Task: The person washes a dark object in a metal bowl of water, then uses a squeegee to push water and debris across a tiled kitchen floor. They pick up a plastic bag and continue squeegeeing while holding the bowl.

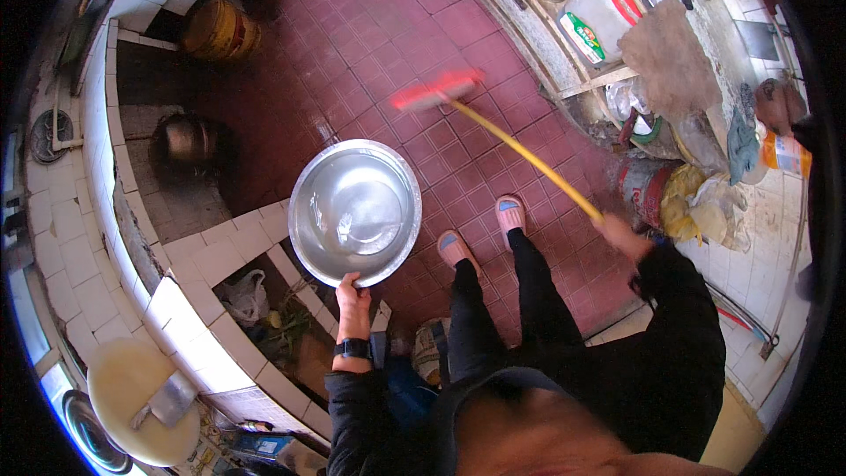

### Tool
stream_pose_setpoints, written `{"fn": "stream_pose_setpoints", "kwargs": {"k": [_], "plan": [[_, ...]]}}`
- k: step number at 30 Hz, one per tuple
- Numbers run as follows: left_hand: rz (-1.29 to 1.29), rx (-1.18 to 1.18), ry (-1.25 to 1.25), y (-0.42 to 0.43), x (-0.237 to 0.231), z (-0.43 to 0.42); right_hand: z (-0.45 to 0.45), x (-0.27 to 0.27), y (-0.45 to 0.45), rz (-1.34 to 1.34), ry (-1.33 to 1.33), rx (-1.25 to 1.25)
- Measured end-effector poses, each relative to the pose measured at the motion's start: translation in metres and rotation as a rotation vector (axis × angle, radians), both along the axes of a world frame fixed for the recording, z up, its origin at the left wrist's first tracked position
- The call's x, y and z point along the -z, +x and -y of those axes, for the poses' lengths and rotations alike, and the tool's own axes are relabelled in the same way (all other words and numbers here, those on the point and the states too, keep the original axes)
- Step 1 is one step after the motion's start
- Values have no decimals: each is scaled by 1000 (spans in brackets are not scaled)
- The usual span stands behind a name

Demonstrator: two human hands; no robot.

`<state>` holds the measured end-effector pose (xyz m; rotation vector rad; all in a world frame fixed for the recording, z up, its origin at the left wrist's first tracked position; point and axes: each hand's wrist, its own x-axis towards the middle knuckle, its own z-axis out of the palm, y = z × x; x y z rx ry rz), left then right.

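My left hand grips the near rim of a wide metal basin, which holds what looks like clear water. My right hand is closed around the end of a yellow pole. That pole runs to a blurred red head, so it is a floor broom or brush, out over the red tiled floor. Whether its head touches the tiles I cannot tell. Both my feet, in pink slippers, stand between the basin and the pole.
White-tiled ledges with recesses line the left, holding a metal pot and a yellow bucket. Shelves with a plastic tub curve along the right. A red can and plastic bags stand near my right hand. A cleaver lies on a round board.
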<state>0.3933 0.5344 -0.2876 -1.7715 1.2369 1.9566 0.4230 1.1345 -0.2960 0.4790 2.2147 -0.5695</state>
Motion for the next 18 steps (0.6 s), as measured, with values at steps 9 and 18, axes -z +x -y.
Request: {"fn": "stream_pose_setpoints", "kwargs": {"k": [9, 18], "plan": [[44, -14, -50, -60, 54, -58, 15, 36, -1, -135, 134, -73], [187, 253, -199, -163, 99, -109, -81, 3, 108, 235, 367, -173]]}}
